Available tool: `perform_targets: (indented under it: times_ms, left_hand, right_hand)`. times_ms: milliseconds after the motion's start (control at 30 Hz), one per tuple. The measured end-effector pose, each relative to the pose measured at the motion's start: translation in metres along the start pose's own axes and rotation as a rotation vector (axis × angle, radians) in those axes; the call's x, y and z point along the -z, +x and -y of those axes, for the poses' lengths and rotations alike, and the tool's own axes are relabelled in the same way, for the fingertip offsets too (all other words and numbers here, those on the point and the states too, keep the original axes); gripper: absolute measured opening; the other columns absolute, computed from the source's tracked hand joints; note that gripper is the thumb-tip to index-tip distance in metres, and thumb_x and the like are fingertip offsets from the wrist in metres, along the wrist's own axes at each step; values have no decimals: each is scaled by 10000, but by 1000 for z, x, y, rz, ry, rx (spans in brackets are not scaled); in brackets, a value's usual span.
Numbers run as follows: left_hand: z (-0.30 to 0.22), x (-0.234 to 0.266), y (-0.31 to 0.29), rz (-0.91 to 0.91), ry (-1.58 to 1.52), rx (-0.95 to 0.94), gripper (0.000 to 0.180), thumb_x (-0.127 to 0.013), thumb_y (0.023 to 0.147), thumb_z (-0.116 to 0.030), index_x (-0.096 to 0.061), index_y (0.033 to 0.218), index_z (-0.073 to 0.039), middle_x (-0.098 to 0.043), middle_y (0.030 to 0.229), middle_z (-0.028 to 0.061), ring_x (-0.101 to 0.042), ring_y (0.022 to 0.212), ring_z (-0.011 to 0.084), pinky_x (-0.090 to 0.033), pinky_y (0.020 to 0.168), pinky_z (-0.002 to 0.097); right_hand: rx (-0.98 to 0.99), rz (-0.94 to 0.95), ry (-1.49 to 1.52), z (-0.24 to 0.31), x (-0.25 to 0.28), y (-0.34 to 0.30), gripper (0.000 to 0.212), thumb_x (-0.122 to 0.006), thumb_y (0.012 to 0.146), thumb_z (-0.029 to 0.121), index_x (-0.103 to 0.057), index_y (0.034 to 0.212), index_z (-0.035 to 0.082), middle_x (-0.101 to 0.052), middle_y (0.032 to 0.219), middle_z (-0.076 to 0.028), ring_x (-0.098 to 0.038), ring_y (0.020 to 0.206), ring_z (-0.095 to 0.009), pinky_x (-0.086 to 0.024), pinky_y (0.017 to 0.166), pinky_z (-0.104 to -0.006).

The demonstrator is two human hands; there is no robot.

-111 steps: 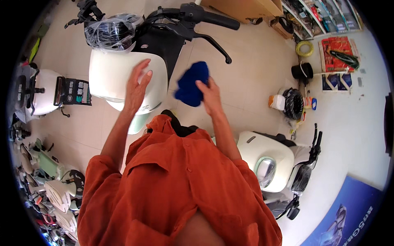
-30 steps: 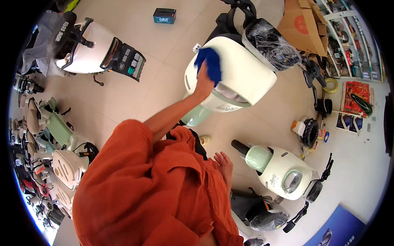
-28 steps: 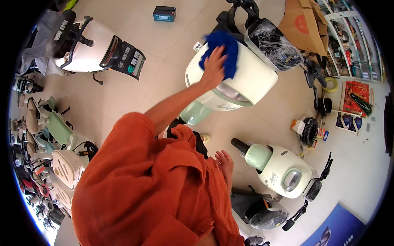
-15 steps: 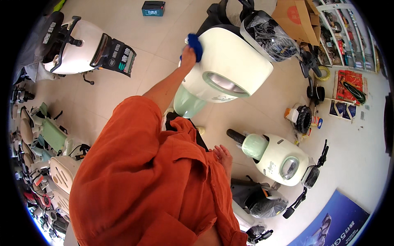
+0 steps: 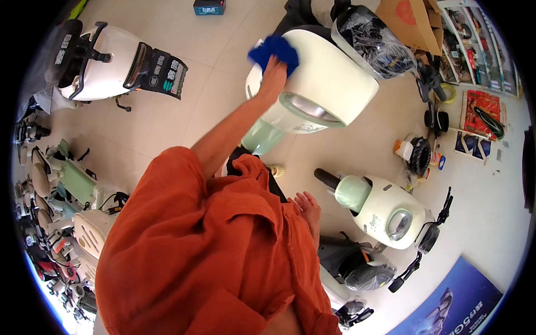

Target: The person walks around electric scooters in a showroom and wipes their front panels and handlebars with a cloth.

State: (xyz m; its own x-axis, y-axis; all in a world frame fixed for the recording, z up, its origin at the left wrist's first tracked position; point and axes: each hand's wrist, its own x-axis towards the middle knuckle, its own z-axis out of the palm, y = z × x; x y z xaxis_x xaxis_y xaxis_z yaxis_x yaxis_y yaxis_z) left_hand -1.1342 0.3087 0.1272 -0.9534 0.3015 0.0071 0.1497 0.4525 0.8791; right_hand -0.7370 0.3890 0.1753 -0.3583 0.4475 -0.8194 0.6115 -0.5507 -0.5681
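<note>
My left hand is closed on a blue cloth. The cloth presses against the left side of the cream front panel of a scooter. A silvery oval headlight sits in this panel, and a pale green mudguard is below it. Clear plastic film covers the scooter's dash. Low in front of my orange shirt, my right hand hangs with loosely bent fingers apart, holding nothing.
A white scooter stands at the left, below a dark battery on the floor. To the right is another cream scooter. A cardboard box and shelves occupy the upper right. Several scooters line the lower left.
My left hand has slid the blue cloth rightward over the scooter's cream panel, and more of the cloth shows spread out. My right hand stays low, still empty. The view has shifted slightly.
</note>
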Motion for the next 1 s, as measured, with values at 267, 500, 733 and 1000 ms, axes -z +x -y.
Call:
perform_targets:
  times_ms: [267, 500, 733, 1000]
  left_hand:
    - [24, -9, 78, -247, -86, -132, 387, -388, 922, -244, -411, 1294, -138, -448, 1276, 178, -403, 1179, 366, -375, 945, 466]
    - [120, -56, -17, -256, 3, 55, 346, -310, 926, -113, -444, 1219, 13, -470, 1209, 214, -420, 1133, 356, -320, 973, 398]
    - [6, -45, -60, -69, -1471, 1234, 513, -269, 921, -317, -248, 1390, -110, -202, 1460, 99, -186, 1336, 336, -164, 1068, 542]
    - [-21, 13, -32, 317, -1328, 1331, 447, -299, 935, -275, -357, 1318, -51, -338, 1381, 160, -299, 1271, 339, -240, 1044, 525]
  right_hand:
    - [39, 64, -58, 11, -12, 10, 379, -458, 922, 168, -433, 1259, -4, -580, 1148, -130, -573, 1010, -199, -455, 814, -286]
    - [14, 41, 47, -6, -14, 11, 362, -468, 911, 143, -449, 1241, -5, -593, 1115, -129, -582, 961, -191, -464, 781, -280]
    - [8, 0, 122, -25, -16, -6, 395, -521, 882, 172, -457, 1230, -4, -604, 1093, -119, -591, 916, -168, -460, 752, -256]
    - [-48, -106, 290, -79, -3, -27, 378, -500, 893, 178, -461, 1224, 1, -614, 1079, -106, -593, 913, -152, -457, 709, -233]
